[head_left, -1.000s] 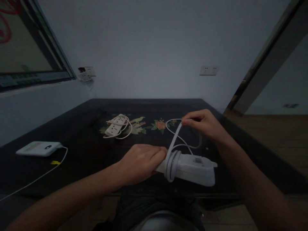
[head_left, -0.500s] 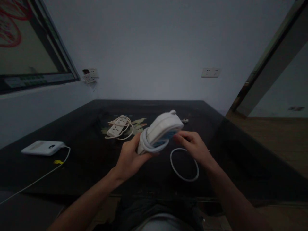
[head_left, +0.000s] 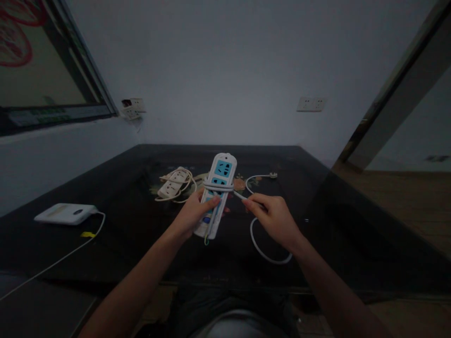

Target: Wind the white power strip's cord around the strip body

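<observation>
A white power strip (head_left: 222,169) with blue socket faces is held up above the table, its face turned to me and its top leaning a little right. My left hand (head_left: 192,211) grips its lower left side, thumb across the front. White cord (head_left: 218,187) is wound round the strip's middle. To the right, my right hand (head_left: 273,216) pinches the cord where it leaves the strip. From there the loose cord lies in a curve (head_left: 268,258) on the table, and its plug (head_left: 273,175) rests farther back.
Behind my left hand lies a second power strip (head_left: 172,184) with its cord looped over it. A white box-like device (head_left: 66,214) with a thin cable sits at the left of the black table (head_left: 123,253). Wall sockets (head_left: 312,104) are at the back.
The power strip has turned from edge-on to face me and stands more upright. My right hand has moved slightly down and now draws a length of cord out to the right.
</observation>
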`<state>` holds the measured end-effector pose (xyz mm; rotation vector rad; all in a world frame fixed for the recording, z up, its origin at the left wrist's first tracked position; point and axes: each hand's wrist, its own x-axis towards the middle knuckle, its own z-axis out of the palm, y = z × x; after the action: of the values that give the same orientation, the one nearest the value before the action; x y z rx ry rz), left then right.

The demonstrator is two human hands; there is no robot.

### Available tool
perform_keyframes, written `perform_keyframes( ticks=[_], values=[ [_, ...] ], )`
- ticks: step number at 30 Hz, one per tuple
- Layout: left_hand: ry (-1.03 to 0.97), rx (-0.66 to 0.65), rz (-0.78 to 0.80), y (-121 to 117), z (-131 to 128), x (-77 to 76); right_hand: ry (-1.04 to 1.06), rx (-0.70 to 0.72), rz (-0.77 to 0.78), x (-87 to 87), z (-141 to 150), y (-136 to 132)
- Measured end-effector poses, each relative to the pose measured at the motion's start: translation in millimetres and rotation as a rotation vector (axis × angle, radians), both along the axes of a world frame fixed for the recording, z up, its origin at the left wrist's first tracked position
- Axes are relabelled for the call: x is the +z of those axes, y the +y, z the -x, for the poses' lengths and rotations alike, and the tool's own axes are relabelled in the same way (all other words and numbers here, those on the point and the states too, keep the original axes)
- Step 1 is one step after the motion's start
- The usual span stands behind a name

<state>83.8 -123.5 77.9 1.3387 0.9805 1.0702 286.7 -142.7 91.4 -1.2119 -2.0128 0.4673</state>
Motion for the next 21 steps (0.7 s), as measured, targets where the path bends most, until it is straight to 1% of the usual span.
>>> perform_keyframes(
  ticks=[3,5,7,8,10,11,12,13,14,16,18,21],
  values=[
    [-0.012,-0.022,0.04,5.5,3.5,-5.7,-0.082,0.028,0.061,-4.3,-0.6,3.5],
    [-0.008,-0.019,0.04,7.2,5.7,-8.0,-0.05,0.073,0.103,-5.4,-5.3,4.2],
    [-0.009,-0.005,0.031,7.7,9.0,-7.6,0.026,0.125,0.18,-7.2,-14.7,2.8],
    [-0.015,0.012,0.023,7.7,11.5,-6.5,0.071,0.144,0.251,-9.1,-20.9,1.5],
    [-0.028,0.068,-0.004,8.5,18.3,-3.4,0.159,0.151,0.444,-14.7,-35.2,-2.0],
    [-0.024,0.102,-0.022,9.6,22.3,-1.9,0.201,0.134,0.532,-18.1,-42.4,-3.9],
    [-0.008,0.136,-0.043,11.2,26.6,-0.9,0.23,0.108,0.579,-21.1,-49.1,-5.7],
    [0.021,0.171,-0.069,13.5,30.9,-0.5,0.238,0.076,0.568,-23.2,-54.8,-7.6],
    [0.062,0.203,-0.102,16.4,34.9,-0.8,0.225,0.038,0.505,-24.2,-59.2,-9.5],
    [0.156,0.25,-0.183,23.9,41.9,-3.3,0.14,-0.039,0.28,-21.8,-63.0,-14.0],
    [0.246,0.284,-0.261,32.1,47.0,-7.3,0.036,-0.086,0.057,-14.4,-60.5,-19.3],
    [0.412,0.311,-0.322,41.8,50.5,-12.8,-0.071,-0.07,-0.22,1.2,-49.2,-27.1]
  ],
)
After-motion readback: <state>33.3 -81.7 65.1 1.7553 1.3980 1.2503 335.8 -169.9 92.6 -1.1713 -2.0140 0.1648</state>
